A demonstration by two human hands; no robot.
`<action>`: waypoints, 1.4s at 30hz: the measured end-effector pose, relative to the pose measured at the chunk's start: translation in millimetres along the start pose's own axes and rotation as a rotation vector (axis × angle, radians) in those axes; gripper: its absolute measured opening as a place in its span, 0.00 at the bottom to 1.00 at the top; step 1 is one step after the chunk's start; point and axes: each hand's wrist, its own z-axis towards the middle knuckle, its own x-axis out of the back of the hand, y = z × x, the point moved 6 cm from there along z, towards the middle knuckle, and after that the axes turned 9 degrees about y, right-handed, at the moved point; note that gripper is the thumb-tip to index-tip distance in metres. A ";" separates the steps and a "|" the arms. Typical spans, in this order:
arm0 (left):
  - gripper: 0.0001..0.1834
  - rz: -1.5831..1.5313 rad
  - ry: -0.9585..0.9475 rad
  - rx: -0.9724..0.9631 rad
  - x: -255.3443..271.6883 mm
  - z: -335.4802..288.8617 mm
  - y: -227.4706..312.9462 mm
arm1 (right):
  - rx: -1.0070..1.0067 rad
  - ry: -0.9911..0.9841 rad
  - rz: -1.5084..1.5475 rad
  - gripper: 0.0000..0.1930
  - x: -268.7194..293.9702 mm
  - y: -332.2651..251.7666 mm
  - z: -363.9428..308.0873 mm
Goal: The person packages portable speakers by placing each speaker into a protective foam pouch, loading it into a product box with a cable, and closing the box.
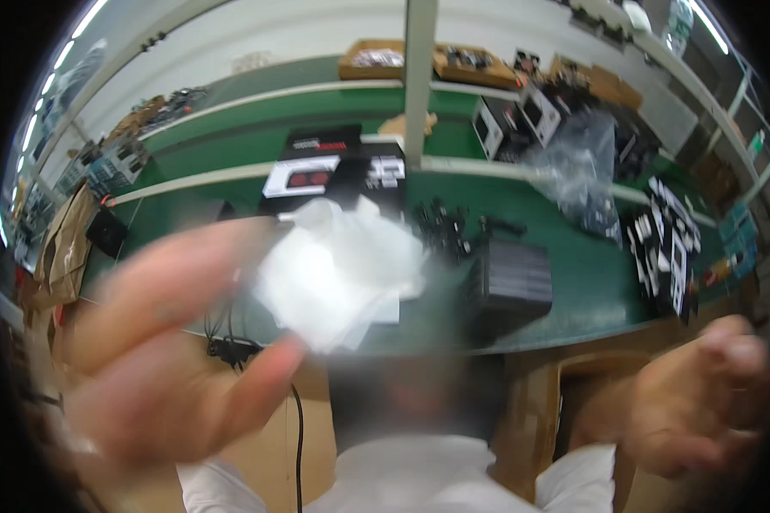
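My left hand point(171, 350), blurred and close to the camera, pinches a crumpled white tissue point(338, 265) between thumb and fingers. It is raised in front of the green table, hiding part of the tabletop behind it. Off at the right, my right hand point(693, 402) hovers in the air near the table's front edge. Its fingers are partly bent and apart, and I see nothing in them. Behind the tissue lie black and white printed boxes point(376, 175). Right of it stands a stack of dark flat pieces point(512, 282).
Black cables or small parts point(445, 227) lie mid-table. A clear plastic bag point(577, 171) sits before white-and-black boxes point(496, 128). Printed flat boxes point(667, 248) are stacked at the right edge. A white upright post point(419, 81) rises at the back. A black cable point(299, 436) hangs off the front.
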 end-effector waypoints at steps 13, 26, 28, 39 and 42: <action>0.16 0.395 -0.216 0.195 -106.3 88.6 -17.6 | -1.124 0.152 0.231 0.11 131.2 -20.9 -87.4; 0.19 1.240 0.584 0.971 175.8 -143.6 294.4 | -1.499 0.046 0.612 0.09 168.9 -79.5 -137.6; 0.16 1.038 0.617 1.277 200.4 -313.3 404.4 | -1.568 -0.040 0.640 0.08 192.9 -83.7 -142.0; 0.19 0.278 0.270 1.733 -165.6 -286.8 315.4 | -1.768 -0.424 0.718 0.24 230.0 -48.6 -170.7; 0.20 -0.024 0.111 1.783 -258.8 -262.6 286.0 | -1.719 -0.462 0.663 0.37 260.1 -43.6 -163.8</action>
